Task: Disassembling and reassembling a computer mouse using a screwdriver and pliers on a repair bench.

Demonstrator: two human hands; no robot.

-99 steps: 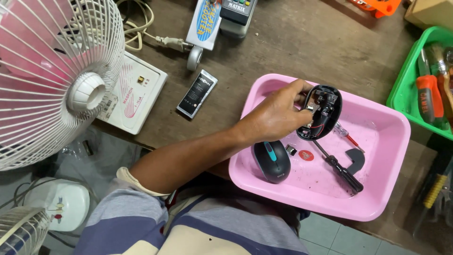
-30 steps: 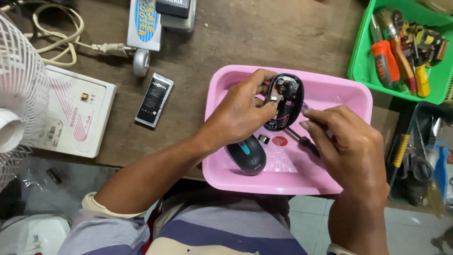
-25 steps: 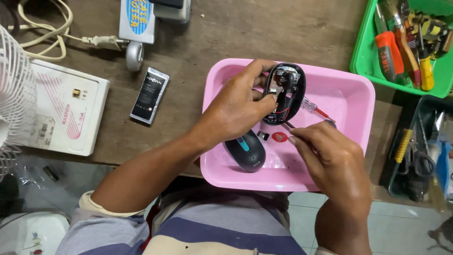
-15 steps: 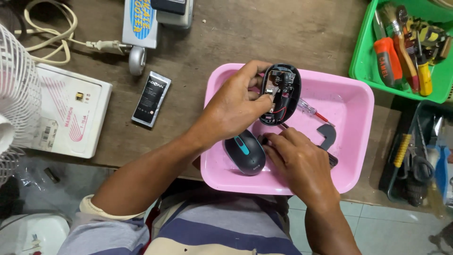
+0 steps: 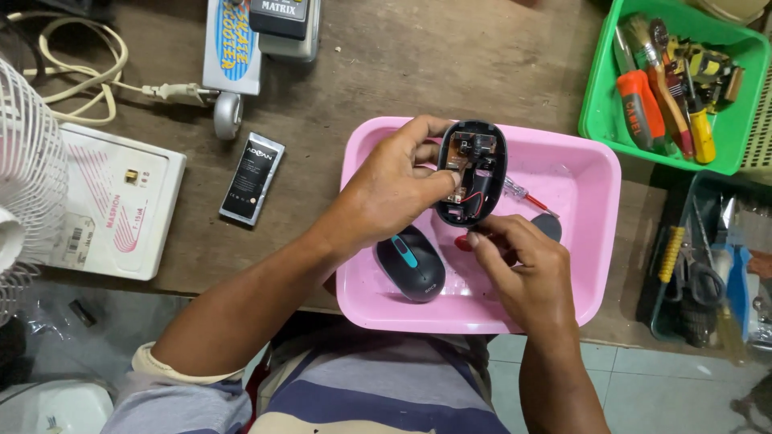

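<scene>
The left hand (image 5: 394,189) is pinching the opened mouse base (image 5: 470,173) over the pink tray (image 5: 595,173) while the right hand (image 5: 523,269), fingers curled, is reaching under it, likely needing a steady fingertip pick-up of a small part

A green basket (image 5: 597,112) of screwdrivers (image 5: 641,104) sits at the wooden bench's (image 5: 386,72) far right corner. A black phone battery (image 5: 252,178) lies beside a white box (image 5: 112,210) (a white fan (image 5: 28,181) overhangs it), near a coiled cream cable (image 5: 72,72).
</scene>
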